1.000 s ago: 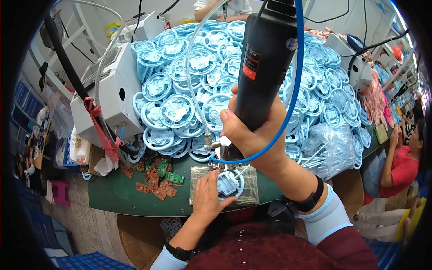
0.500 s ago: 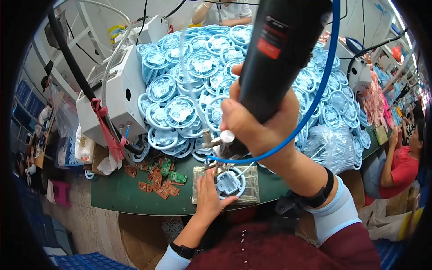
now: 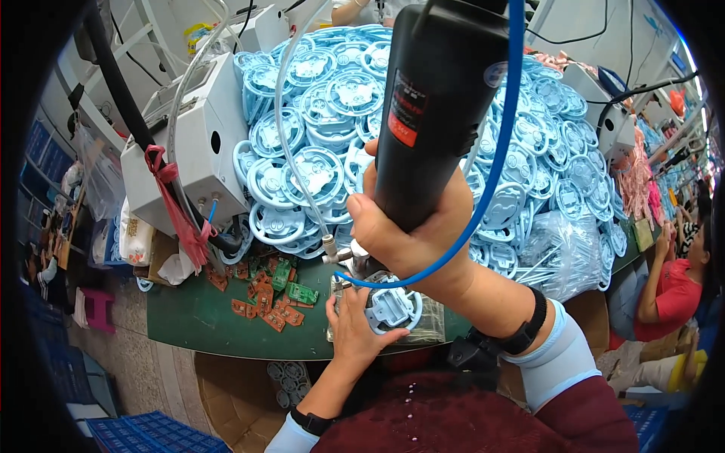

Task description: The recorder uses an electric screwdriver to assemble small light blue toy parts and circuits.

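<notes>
My right hand [image 3: 415, 238] is wrapped round a black power screwdriver [image 3: 427, 113], held upright with its tip end low over the bench. A metal fitting [image 3: 332, 249] with a clear hose sits by its lower end. Below it, a light-blue round plastic housing [image 3: 393, 306], shaped like a small steering wheel, lies on a tape-covered pad [image 3: 432, 321]. My left hand [image 3: 353, 332] grips the housing's left side, thumb along its near rim and fingers near the tool's lower end. The screwdriver's very tip is hidden behind the fitting and hand.
Light-blue housings [image 3: 317, 174] form a high heap behind the pad. Red and green circuit boards [image 3: 276, 294] lie left of it on the green bench [image 3: 196, 321]. A blue hose [image 3: 504, 151] loops past my right arm. A grey machine box [image 3: 185, 151] stands left; another person [image 3: 668, 283] sits right.
The screwdriver's lower end and my right hand have shifted left and slightly down, towards my left hand. My left hand keeps its hold on the housing. The whole view has shifted slightly.
</notes>
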The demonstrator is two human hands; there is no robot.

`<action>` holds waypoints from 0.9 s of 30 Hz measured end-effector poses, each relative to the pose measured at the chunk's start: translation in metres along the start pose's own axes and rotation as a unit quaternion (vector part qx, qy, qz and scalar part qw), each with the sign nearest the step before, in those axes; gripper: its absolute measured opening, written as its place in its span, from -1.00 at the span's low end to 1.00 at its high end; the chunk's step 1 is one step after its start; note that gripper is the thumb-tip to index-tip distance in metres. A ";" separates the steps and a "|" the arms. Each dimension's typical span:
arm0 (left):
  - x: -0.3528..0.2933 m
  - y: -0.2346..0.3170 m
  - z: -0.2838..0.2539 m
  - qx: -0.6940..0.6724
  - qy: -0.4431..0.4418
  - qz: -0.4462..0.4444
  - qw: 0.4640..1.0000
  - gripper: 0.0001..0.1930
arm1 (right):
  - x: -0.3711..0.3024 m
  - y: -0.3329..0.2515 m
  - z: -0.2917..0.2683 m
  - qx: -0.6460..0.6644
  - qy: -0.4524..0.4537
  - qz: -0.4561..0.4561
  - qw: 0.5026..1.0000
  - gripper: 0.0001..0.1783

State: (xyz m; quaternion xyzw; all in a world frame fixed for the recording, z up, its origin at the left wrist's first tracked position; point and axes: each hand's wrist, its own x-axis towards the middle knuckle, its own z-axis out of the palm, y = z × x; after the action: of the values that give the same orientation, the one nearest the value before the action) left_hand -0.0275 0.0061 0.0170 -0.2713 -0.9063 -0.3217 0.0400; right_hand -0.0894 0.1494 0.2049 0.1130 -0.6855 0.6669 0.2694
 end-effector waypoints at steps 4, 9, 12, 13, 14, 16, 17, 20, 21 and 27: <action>-0.001 -0.003 0.004 0.001 -0.015 -0.008 1.000 0.30 | -0.004 0.003 -0.001 0.032 0.023 0.035 0.999 -0.49; 0.000 -0.002 0.002 -0.025 -0.038 -0.039 0.998 0.17 | -0.007 0.008 -0.002 0.034 0.043 0.044 0.998 -0.45; 0.001 -0.003 0.005 -0.008 -0.025 -0.013 1.000 0.29 | -0.007 0.010 -0.003 0.028 0.048 0.051 0.997 -0.50; 0.000 -0.005 0.008 -0.020 -0.030 -0.024 0.999 0.23 | -0.006 0.012 -0.003 -0.003 0.022 0.003 1.000 -0.54; -0.004 -0.006 0.006 -0.029 -0.032 -0.040 0.998 0.17 | -0.006 0.013 0.001 -0.027 -0.008 -0.045 0.999 -0.58; 0.000 -0.002 0.003 -0.011 -0.023 -0.022 0.999 0.23 | -0.006 0.017 0.008 -0.013 -0.009 -0.096 0.995 -0.61; 0.001 0.001 0.001 0.007 -0.013 -0.004 1.000 0.31 | -0.006 0.020 0.008 -0.032 -0.006 -0.093 0.995 -0.60; -0.005 -0.006 0.010 -0.003 0.015 0.007 1.000 0.36 | -0.002 0.025 0.011 -0.056 0.007 -0.106 0.993 -0.59; -0.005 -0.006 0.011 -0.002 0.017 0.010 1.000 0.36 | -0.002 0.024 0.011 -0.063 0.016 -0.114 0.991 -0.59; -0.008 -0.008 0.014 0.024 0.015 0.003 1.000 0.35 | 0.000 -0.009 -0.008 -0.011 0.013 -0.051 0.999 -0.53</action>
State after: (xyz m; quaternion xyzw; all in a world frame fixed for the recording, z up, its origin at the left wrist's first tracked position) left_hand -0.0234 0.0058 0.0001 -0.2684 -0.9123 -0.3033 0.0609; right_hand -0.0827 0.1567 0.2125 0.1367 -0.6825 0.6462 0.3130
